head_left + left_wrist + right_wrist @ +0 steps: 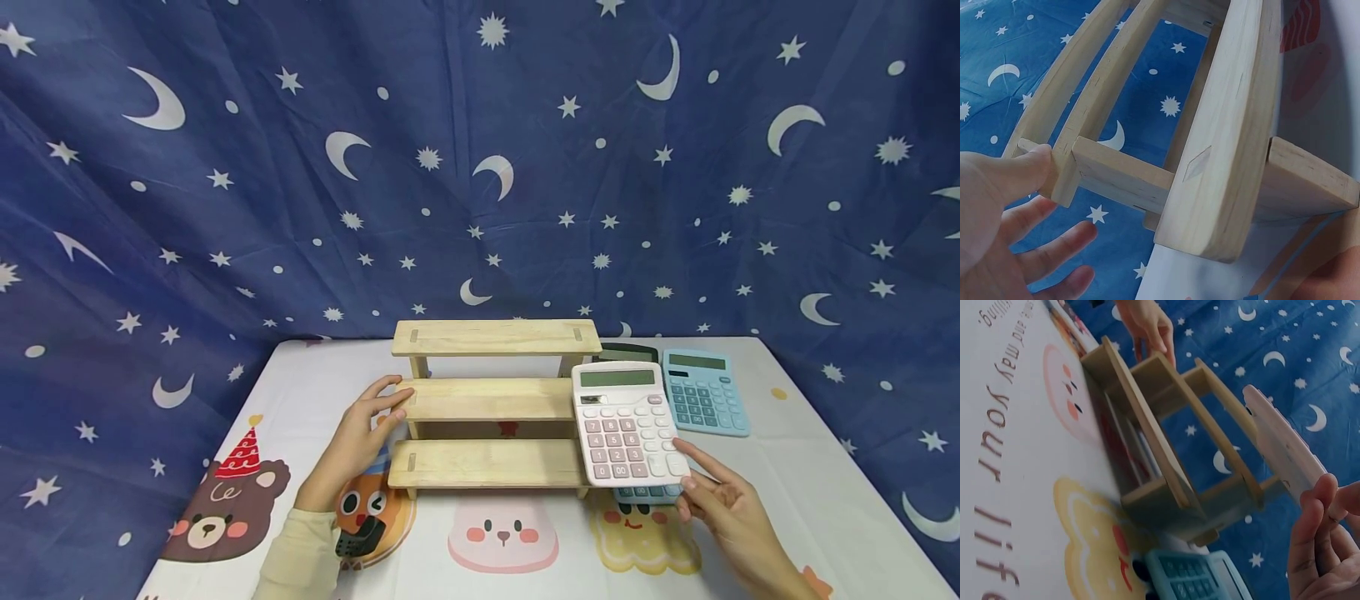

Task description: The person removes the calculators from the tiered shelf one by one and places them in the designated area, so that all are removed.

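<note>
A light wooden three-tier shelf [491, 462] stands on the table. My left hand [352, 442] grips the left end of its middle board, thumb on one side and index finger on the other; the remaining fingers are spread in the left wrist view. My right hand [727, 508] pinches the lower right corner of a white and pink calculator [621, 425]. That calculator is off the table, tilted, beside the shelf's right end, its screen towards the top. Partly hidden beneath it is a blue calculator [1191, 575].
Another blue calculator [705, 392] lies at the right back. A dark-edged calculator [626, 352] shows partly behind the held one. A dark blue curtain [480, 167] with moons and stars hangs behind the table. Cartoon prints cover the white tablecloth [315, 375].
</note>
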